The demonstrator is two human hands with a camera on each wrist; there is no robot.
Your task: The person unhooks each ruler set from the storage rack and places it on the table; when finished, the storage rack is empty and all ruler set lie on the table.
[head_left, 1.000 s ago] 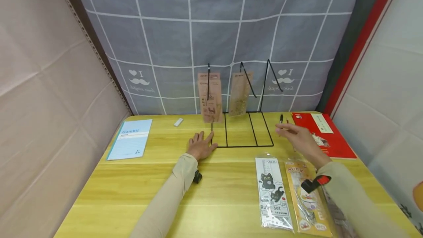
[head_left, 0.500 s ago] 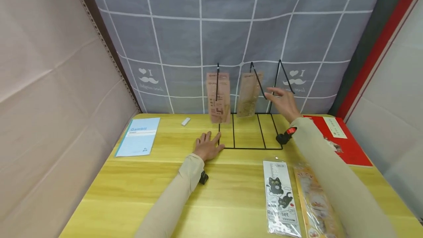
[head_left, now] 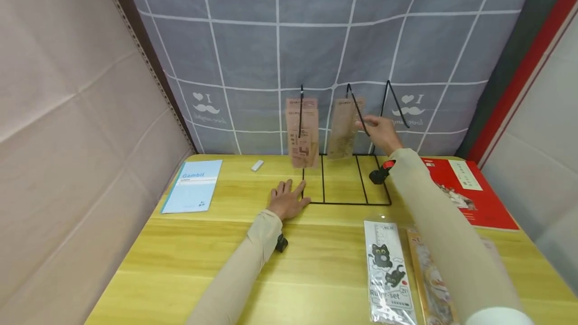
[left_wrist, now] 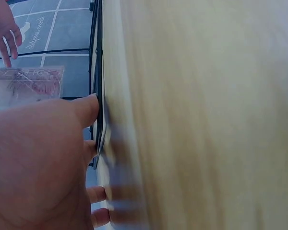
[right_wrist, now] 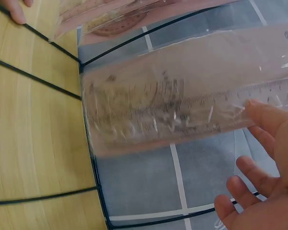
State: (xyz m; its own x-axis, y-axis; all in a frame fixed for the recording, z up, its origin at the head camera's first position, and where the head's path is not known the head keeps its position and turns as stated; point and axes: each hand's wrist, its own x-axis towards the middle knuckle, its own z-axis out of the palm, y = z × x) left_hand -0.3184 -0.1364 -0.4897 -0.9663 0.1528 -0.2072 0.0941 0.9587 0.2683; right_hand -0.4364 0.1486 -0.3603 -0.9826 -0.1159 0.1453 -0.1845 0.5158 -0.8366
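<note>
My left hand rests with spread fingers on the left front corner of the black wire display rack, touching its base bar. My right hand is at the rack's middle hook. There it pinches the right edge of a hanging ruler set packet, thumb on the front and index fingertip partly hidden at the edge; its other fingers spread apart. The packet is clear plastic with a pinkish backing and a ruler inside. More pink ruler set packets hang on the left hook. The right hook carries nothing.
A cat-print ruler set packet and an orange packet lie at the front right, the latter partly under my right sleeve. A red book lies at the right, a blue notebook at the left, and a white eraser-like block behind.
My right hand has risen from beside the pen near the red book to the middle hook and now holds the packet's edge. My left hand keeps its place on the rack; the head view has shifted.
</note>
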